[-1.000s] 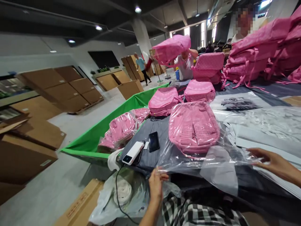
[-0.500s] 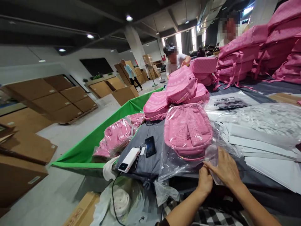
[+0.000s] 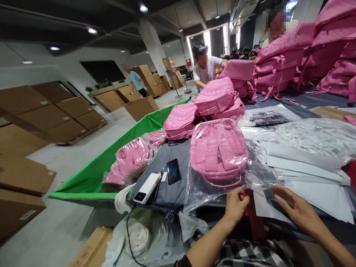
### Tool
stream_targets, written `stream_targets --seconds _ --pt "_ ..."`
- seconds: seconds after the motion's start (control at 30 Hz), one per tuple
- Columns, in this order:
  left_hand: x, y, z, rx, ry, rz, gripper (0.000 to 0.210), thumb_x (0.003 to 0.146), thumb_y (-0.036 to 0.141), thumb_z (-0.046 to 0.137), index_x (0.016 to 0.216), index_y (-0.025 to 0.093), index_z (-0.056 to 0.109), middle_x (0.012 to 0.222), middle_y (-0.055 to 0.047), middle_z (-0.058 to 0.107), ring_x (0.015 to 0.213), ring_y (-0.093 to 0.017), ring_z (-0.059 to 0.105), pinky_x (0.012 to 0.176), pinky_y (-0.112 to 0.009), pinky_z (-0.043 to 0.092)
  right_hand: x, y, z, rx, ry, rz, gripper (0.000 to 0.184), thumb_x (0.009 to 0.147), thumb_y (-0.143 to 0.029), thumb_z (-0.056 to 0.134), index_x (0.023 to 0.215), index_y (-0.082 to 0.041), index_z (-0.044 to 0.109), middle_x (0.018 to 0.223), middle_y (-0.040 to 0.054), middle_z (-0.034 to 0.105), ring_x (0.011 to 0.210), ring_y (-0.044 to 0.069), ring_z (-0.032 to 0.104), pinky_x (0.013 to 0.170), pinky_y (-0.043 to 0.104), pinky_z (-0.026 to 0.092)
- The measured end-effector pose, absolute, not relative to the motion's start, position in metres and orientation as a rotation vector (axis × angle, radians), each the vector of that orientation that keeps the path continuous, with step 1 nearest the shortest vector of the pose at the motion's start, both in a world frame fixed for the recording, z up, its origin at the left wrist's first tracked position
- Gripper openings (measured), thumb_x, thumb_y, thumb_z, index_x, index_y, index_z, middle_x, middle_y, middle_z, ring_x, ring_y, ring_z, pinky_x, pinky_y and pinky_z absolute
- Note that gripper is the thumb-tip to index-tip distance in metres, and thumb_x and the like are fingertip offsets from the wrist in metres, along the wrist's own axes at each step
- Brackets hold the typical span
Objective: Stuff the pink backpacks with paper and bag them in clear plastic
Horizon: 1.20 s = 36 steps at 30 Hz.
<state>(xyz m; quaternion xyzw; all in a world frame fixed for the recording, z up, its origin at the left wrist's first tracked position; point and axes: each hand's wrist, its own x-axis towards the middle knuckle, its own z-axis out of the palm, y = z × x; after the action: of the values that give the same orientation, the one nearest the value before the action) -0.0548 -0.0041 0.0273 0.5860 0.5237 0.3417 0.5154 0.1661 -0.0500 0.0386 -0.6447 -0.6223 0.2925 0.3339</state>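
A pink backpack (image 3: 219,152) lies inside a clear plastic bag (image 3: 191,196) on the dark table cover, straps and mesh back facing up. My left hand (image 3: 235,205) is closed at the bag's near edge, its fingers pinched on the plastic. To the right, my right hand (image 3: 297,207) is held apart, fingers stretched and thumb away, with nothing seen in it. Between my hands hang a white sheet (image 3: 265,204) and a dark red strip (image 3: 255,218). I cannot make out what the strip belongs to.
More pink backpacks (image 3: 214,96) are piled behind. Bagged ones (image 3: 133,155) lie in a green-sided bin (image 3: 83,178) on the left. A phone (image 3: 174,171) and a white power bank (image 3: 147,188) rest beside the bag. White sheets (image 3: 314,193) lie right; a person (image 3: 205,68) stands opposite.
My right hand has moved right, away from my left hand, and its fingers have opened. The red strip has come into sight between them. The person across the table has leaned forward.
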Motion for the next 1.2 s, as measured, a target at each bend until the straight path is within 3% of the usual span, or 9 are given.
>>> stream_targets --seconds 0.27,0.37,0.43,0.53,0.67,0.83,1.0,1.1,1.2 --pt "-0.064 -0.003 0.050 1.614 1.320 0.846 0.017 0.076 0.014 0.057 0.061 0.018 0.053 0.054 0.006 0.049 0.053 -0.010 0.043 0.057 -0.023 0.031 0.120 -0.043 0.036 -1.715 -1.785 0.817 0.056 0.082 -0.061 0.060 0.120 -0.020 0.064 0.116 0.0141 0.074 0.108 0.033 0.071 0.095 0.046 0.057" --pt "-0.065 0.005 0.052 1.614 1.297 0.855 0.006 0.075 0.014 0.060 0.071 0.017 0.061 0.055 0.006 0.051 0.054 -0.010 0.046 0.057 -0.022 0.033 0.121 -0.059 0.019 -1.538 -1.847 0.756 0.087 0.076 -0.059 0.070 0.149 -0.018 0.047 0.148 0.0176 0.054 0.131 0.033 0.058 0.105 0.045 0.053" --pt "-0.056 0.008 0.048 1.602 1.235 0.830 0.023 0.075 0.014 0.063 0.097 0.016 0.066 0.055 0.008 0.051 0.053 -0.011 0.048 0.057 -0.021 0.036 0.118 -0.071 0.006 -1.494 -1.897 0.656 0.105 0.073 -0.051 0.074 0.161 -0.017 0.028 0.160 0.0180 0.038 0.142 0.034 0.046 0.113 0.046 0.046" --pt "-0.038 0.006 0.036 1.588 1.159 0.770 0.057 0.081 0.020 0.064 0.136 0.013 0.050 0.060 0.008 0.055 0.055 -0.012 0.053 0.058 -0.021 0.042 0.115 -0.085 -0.013 -1.531 -1.838 0.584 0.085 0.087 -0.034 0.057 0.163 -0.021 0.023 0.159 0.0129 0.041 0.140 0.027 0.049 0.115 0.042 0.044" --pt "-0.036 0.005 0.016 1.740 0.976 0.664 0.058 0.099 0.028 0.045 0.152 0.011 0.027 0.086 -0.004 0.070 0.073 -0.017 0.069 0.069 -0.027 0.055 0.132 -0.101 -0.031 -1.539 -1.722 0.659 0.063 0.096 -0.026 0.038 0.159 -0.021 0.037 0.153 0.0075 0.050 0.137 0.022 0.053 0.117 0.037 0.041" --pt "-0.056 0.026 0.022 2.758 0.805 0.491 0.054 0.097 0.017 0.051 0.150 0.020 0.039 0.126 -0.014 0.065 0.117 -0.024 0.063 0.100 -0.039 0.051 0.147 -0.127 -0.052 -1.467 -1.688 0.607 0.058 0.096 -0.022 0.037 0.154 -0.027 0.047 0.146 0.0013 0.057 0.128 0.020 0.060 0.111 0.032 0.046" --pt "-0.037 0.052 0.059 3.316 -0.087 0.190 0.032 0.100 0.019 0.052 0.130 0.022 0.061 0.153 -0.009 0.050 0.142 -0.027 0.040 0.111 -0.039 0.040 0.141 -0.146 -0.084 -1.421 -1.732 0.305 0.062 0.096 -0.017 0.035 0.157 -0.029 0.040 0.144 0.0019 0.059 0.118 0.021 0.067 0.101 0.029 0.056" --pt "-0.024 0.059 0.076 3.318 -0.479 0.026 0.017 0.101 0.022 0.053 0.105 0.021 0.069 0.122 -0.006 0.069 0.122 -0.021 0.054 0.106 -0.035 0.040 0.135 -0.155 -0.099 -1.399 -1.744 0.168 0.065 0.098 -0.016 0.037 0.162 -0.026 0.029 0.134 0.0063 0.067 0.107 0.019 0.072 0.090 0.025 0.059" --pt "-0.027 0.062 0.080 3.265 -0.592 0.007 0.013 0.100 0.026 0.057 0.098 0.021 0.068 0.090 -0.002 0.068 0.093 -0.019 0.059 0.088 -0.032 0.046 0.124 -0.158 -0.102 -1.399 -1.772 0.123 0.064 0.098 -0.019 0.046 0.160 -0.024 0.033 0.124 0.0071 0.072 0.099 0.018 0.074 0.086 0.024 0.059"
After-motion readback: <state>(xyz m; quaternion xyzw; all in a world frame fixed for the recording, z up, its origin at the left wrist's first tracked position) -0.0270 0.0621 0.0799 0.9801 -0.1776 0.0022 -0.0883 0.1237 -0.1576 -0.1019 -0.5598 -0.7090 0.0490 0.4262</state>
